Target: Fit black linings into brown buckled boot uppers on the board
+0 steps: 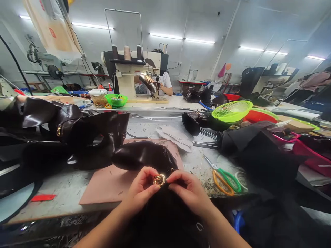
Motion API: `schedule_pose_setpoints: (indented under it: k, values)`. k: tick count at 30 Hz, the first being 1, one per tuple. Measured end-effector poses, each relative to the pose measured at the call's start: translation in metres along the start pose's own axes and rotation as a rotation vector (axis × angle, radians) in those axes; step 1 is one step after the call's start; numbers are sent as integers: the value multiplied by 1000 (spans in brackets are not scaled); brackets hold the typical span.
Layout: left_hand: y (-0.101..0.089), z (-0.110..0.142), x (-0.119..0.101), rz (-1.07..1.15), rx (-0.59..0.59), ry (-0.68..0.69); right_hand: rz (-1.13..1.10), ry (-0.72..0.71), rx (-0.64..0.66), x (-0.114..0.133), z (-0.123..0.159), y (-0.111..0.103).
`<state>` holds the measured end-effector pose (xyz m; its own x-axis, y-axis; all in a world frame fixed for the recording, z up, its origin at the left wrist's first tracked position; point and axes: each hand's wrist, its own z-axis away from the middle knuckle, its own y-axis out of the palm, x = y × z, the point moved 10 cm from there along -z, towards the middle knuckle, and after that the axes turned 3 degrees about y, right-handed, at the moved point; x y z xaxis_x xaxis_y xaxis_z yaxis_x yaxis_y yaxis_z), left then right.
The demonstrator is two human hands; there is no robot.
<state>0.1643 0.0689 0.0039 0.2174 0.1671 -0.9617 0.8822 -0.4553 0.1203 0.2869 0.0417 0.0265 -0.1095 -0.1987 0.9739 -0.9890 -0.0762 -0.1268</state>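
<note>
My left hand (144, 182) is closed, pinching a round gold buckle (159, 179) between thumb and fingers. Just right of it, my right hand (187, 186) is pinched on a thin dark strip, mostly hidden by the fingertips, at the buckle's edge. Behind both hands, a glossy dark brown leather boot upper (142, 155) lies over a pink board (103, 187). Another bit of gold metal shows beyond my right fingertips. To the left, more dark leather uppers (90, 137) are heaped, one bearing a gold buckle (59, 130).
Green-and-orange-handled scissors (224, 179) lie to the right, near black fabric (261, 155). A green basket (232, 111) and a small green bowl (116, 100) stand farther back. Across the table, a person (167, 84) works at a sewing machine (126, 79). A red strip (43, 197) is at left.
</note>
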Motion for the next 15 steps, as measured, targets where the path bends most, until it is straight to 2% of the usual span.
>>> schedule_pose_setpoints:
  k: [3,6,8,10,12,15]
  values:
    - [0,-1,0,19,-15,-45,-53,-68,-125,1,0,0]
    - [7,0,2,55,24,-128,55,-184,-171,13,4,3]
    - [11,0,1,47,50,-153,130,-260,-131,25,6,9]
    - [10,1,-3,-28,22,-145,164,-300,-35,34,8,19]
    - [7,1,-5,-127,-20,-129,216,-302,35,39,8,26]
    - [4,0,-6,-214,-43,-99,343,-243,45,35,6,28]
